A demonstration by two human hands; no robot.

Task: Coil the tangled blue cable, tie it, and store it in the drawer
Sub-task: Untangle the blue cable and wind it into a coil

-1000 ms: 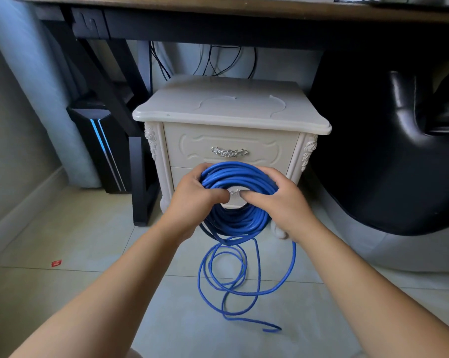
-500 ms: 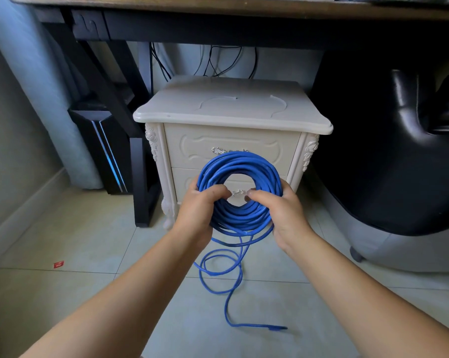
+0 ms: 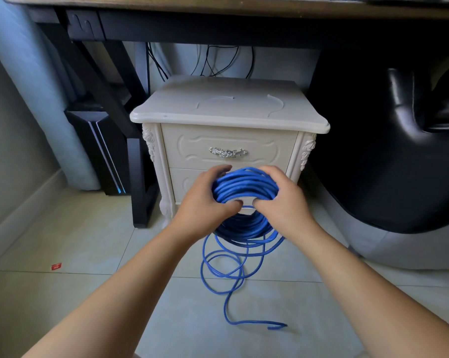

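You held the blue cable (image 3: 245, 188) as a thick coil in front of the cream nightstand (image 3: 228, 117), level with its lower drawer (image 3: 184, 182). Your left hand (image 3: 205, 205) clasped the coil's left side, thumb hooked through the centre. Your right hand (image 3: 282, 202) gripped the right side likewise, thumb tips nearly meeting. Loose loops hung below the coil onto the tiled floor (image 3: 89, 241), the free end lying near your right forearm. Top drawer (image 3: 228, 148) was closed, silver handle (image 3: 227, 152) visible.

Blue cable (image 3: 246, 186), cream nightstand (image 3: 228, 109), silver handle (image 3: 227, 152), black chair (image 3: 388, 151).
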